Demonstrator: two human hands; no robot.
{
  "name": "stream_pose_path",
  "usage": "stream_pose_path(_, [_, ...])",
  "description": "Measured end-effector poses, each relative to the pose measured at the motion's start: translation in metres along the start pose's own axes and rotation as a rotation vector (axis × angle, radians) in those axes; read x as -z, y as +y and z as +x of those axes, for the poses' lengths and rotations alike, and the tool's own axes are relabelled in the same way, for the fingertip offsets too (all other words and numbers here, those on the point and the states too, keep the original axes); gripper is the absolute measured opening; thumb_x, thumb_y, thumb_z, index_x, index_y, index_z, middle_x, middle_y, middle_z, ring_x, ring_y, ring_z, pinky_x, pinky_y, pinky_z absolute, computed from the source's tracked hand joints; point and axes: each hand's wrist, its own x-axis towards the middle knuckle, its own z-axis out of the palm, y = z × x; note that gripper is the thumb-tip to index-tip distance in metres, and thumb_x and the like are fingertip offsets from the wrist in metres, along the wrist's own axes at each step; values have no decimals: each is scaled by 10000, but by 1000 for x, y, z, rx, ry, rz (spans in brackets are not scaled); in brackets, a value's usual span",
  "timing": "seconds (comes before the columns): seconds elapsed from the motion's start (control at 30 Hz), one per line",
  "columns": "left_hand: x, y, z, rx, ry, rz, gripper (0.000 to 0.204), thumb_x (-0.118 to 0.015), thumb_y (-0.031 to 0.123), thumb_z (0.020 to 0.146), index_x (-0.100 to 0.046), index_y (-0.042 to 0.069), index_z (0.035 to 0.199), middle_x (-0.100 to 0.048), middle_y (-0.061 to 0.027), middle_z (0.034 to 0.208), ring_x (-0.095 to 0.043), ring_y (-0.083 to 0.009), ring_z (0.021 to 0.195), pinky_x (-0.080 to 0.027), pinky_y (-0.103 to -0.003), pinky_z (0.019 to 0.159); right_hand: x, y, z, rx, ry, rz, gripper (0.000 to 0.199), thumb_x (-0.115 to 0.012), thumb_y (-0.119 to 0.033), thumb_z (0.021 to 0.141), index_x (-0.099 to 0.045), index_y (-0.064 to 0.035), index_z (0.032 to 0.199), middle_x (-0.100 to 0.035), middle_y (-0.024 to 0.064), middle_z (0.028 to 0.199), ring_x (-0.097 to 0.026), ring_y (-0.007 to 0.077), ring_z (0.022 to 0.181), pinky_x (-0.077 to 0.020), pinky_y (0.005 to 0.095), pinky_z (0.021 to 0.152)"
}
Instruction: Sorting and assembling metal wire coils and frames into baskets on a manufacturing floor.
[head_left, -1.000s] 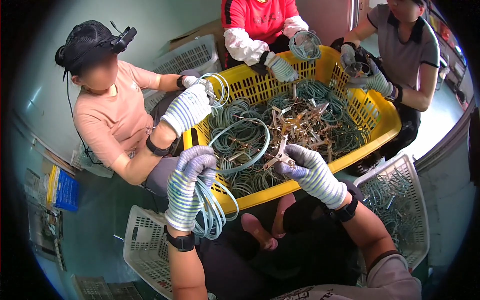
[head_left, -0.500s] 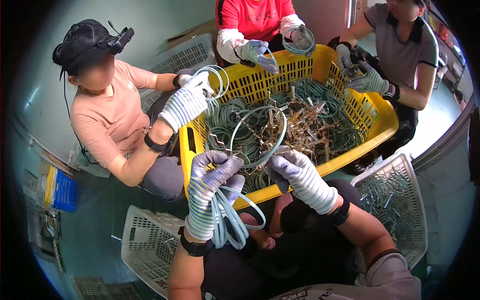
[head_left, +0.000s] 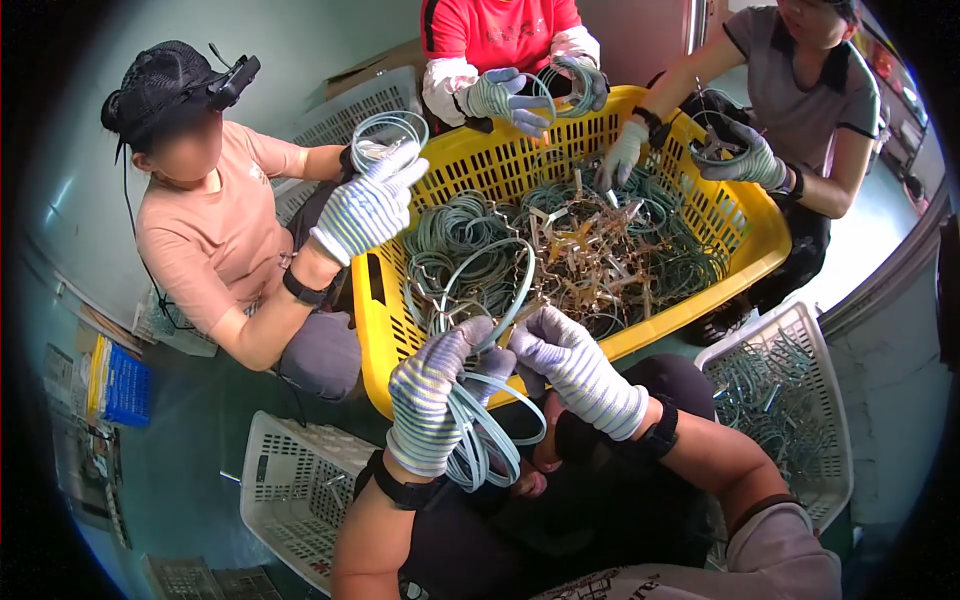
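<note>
Striped, grey-tipped work gloves cover both my hands. A bundle of pale blue wire-like hoops (head_left: 478,440) hangs from my left hand (head_left: 435,400), whose fingers are closed round it. Its thumb and forefinger also pinch a larger single hoop (head_left: 527,275), which stands up over the yellow basket (head_left: 768,225). Close beside them, my right hand (head_left: 580,372) is closed in a pinch; a thin brownish bit shows by its fingertips, but what they grip is hidden. Coiled greenish-blue hoops (head_left: 465,225) and a heap of coppery metal pieces (head_left: 590,250) fill the basket.
Three co-workers sit round the basket: one in a peach shirt (head_left: 215,225), one in red (head_left: 500,30), one in grey (head_left: 805,75), all handling hoops. A white crate (head_left: 290,500) stands at my left. Another white crate (head_left: 840,440) at my right contains hoops and metal parts.
My hands have moved slightly left, and the large hoop has tilted toward the left hand. The grey-shirted co-worker's one hand has reached down into the basket. The red-shirted co-worker's hands have come closer together.
</note>
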Motion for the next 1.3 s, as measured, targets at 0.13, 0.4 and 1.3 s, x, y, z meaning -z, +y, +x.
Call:
stream_pose_path(0.13, [15,4,4,282,6,-292,435,-683,-2,745,-555,17,1161,-614,-96,1105,-631,-130,796,-539,-265,642,4,-2,3,138,51,36,245,-578,-282,900,-495,-54,864,-511,-2,670,-460,58,524,-390,192,497])
stream_pose_path(0.4, [5,-13,10,543,194,-1074,480,-703,94,760,-521,83,1204,-567,4,817,-461,-18,527,-455,-167,488,3,-11,-4,-55,-110,2,370,-522,-424,905,-539,-62,834,-498,-1,614,-434,68,514,-342,188,498])
stream_pose_path(1.3, [10,-19,4,177,63,-280,480,-748,-52,645,-616,80,1087,-617,-4,939,-543,-62,768,-438,-194,624,7,-14,-7,-137,-182,218,386,-511,-425,910,-558,-56,1015,-457,-26,652,-326,64,484,-287,221,453])
